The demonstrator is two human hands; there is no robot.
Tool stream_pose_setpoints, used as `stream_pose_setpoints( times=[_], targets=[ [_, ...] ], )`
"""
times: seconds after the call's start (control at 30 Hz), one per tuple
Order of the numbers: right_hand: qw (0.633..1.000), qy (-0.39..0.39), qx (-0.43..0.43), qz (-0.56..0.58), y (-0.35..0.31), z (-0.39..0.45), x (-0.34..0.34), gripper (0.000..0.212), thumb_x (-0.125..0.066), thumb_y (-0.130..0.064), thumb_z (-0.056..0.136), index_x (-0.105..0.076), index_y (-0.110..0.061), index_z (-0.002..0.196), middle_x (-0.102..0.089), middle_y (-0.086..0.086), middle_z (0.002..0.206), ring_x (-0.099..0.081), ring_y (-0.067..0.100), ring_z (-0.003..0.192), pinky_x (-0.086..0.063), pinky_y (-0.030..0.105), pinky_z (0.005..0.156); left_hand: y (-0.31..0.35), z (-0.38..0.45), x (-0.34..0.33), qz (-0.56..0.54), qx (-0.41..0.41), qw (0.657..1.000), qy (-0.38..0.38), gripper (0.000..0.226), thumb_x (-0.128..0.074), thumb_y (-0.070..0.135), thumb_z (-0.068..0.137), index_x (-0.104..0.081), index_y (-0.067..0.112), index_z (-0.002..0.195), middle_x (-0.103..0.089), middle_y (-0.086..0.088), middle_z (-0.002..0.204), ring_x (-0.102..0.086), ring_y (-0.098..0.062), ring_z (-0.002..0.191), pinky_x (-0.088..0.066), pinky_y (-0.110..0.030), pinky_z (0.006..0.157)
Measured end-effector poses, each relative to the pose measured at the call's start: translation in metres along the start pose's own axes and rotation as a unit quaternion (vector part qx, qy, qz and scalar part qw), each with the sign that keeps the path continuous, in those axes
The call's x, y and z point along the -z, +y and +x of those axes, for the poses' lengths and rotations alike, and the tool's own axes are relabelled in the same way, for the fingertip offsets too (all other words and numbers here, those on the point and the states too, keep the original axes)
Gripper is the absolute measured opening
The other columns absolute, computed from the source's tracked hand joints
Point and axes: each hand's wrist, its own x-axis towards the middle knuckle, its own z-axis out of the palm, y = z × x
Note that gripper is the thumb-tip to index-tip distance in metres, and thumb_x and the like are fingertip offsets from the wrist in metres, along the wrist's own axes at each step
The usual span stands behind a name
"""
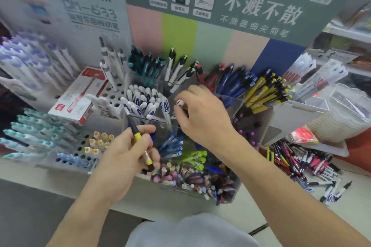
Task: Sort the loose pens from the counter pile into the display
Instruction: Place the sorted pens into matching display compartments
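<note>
A clear acrylic pen display (230,99) with several compartments stands on the counter, filled with sorted pens. My left hand (128,156) grips a black and yellow pen (137,135) upright over the front compartments. My right hand (202,114) reaches over the middle compartments and pinches a small white-tipped pen (180,103) beside the white and blue pens (144,102). The loose pen pile (301,166) lies on the counter to the right of the display. Yellow and black pens (265,92) fill a compartment at the right rear.
A red and white box (78,98) lies on a perforated pen rack (80,146) to the left, with teal and purple capped pens. Stacked clear plastic trays (345,114) sit at the right. A tall printed signboard (230,6) rises behind the display.
</note>
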Motion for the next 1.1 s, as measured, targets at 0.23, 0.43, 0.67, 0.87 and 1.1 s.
stream_pose_setpoints(
  times=[0.23, 0.43, 0.67, 0.87, 1.1],
  targets=[
    [0.992, 0.099, 0.003, 0.076, -0.006, -0.021, -0.009, 0.019, -0.068, -0.006, 0.091, -0.065, -0.003, 0.109, -0.06, 0.008, 0.096, -0.057, 0.022, 0.085, -0.051, 0.041, 0.074, 0.007, -0.002, 0.029, 0.262, -0.127, 0.956, 0.032, 0.023, -0.043, 0.023, 0.105, -0.06, 0.035, 0.115, -0.051, 0.017, 0.064, -0.045, -0.001, 0.054, -0.036, -0.024, 0.059],
    [0.972, 0.005, 0.129, 0.199, -0.025, -0.054, -0.004, 0.034, -0.07, -0.003, 0.092, -0.06, -0.007, 0.124, -0.061, 0.014, 0.105, -0.06, 0.024, 0.09, -0.053, 0.034, 0.079, 0.032, -0.011, 0.023, 0.479, -0.319, 0.817, -0.028, 0.029, -0.073, 0.025, 0.084, -0.074, 0.028, 0.113, -0.06, 0.019, 0.088, -0.058, -0.001, 0.081, -0.044, -0.014, 0.067],
    [0.96, 0.174, 0.014, 0.219, -0.006, -0.049, 0.041, 0.021, -0.07, 0.001, 0.09, -0.06, -0.002, 0.108, -0.062, 0.005, 0.094, -0.061, 0.011, 0.081, -0.052, 0.017, 0.074, 0.026, 0.009, -0.024, 0.305, -0.35, 0.885, 0.035, 0.051, -0.072, 0.035, 0.084, -0.057, 0.02, 0.131, -0.062, 0.007, 0.123, -0.057, -0.008, 0.118, -0.043, -0.021, 0.101],
    [0.901, 0.378, -0.111, 0.182, 0.046, -0.044, 0.094, 0.057, -0.058, 0.01, 0.091, -0.024, -0.005, 0.135, -0.055, 0.011, 0.084, -0.058, 0.018, 0.071, -0.049, 0.024, 0.07, -0.02, 0.056, -0.041, 0.538, -0.378, 0.748, 0.087, 0.042, -0.062, 0.012, 0.088, -0.057, 0.004, 0.129, -0.047, -0.023, 0.135, -0.034, -0.042, 0.133, -0.031, -0.056, 0.113],
    [0.936, 0.284, -0.191, 0.084, 0.086, -0.044, 0.088, 0.044, -0.066, -0.006, 0.086, -0.045, -0.015, 0.124, -0.057, 0.002, 0.083, -0.058, 0.014, 0.073, -0.047, 0.019, 0.07, -0.016, 0.059, -0.048, 0.45, -0.386, 0.789, 0.159, 0.032, -0.072, 0.01, 0.087, -0.064, 0.008, 0.118, -0.055, -0.014, 0.125, -0.039, -0.033, 0.128, -0.025, -0.022, 0.112]
  ],
)
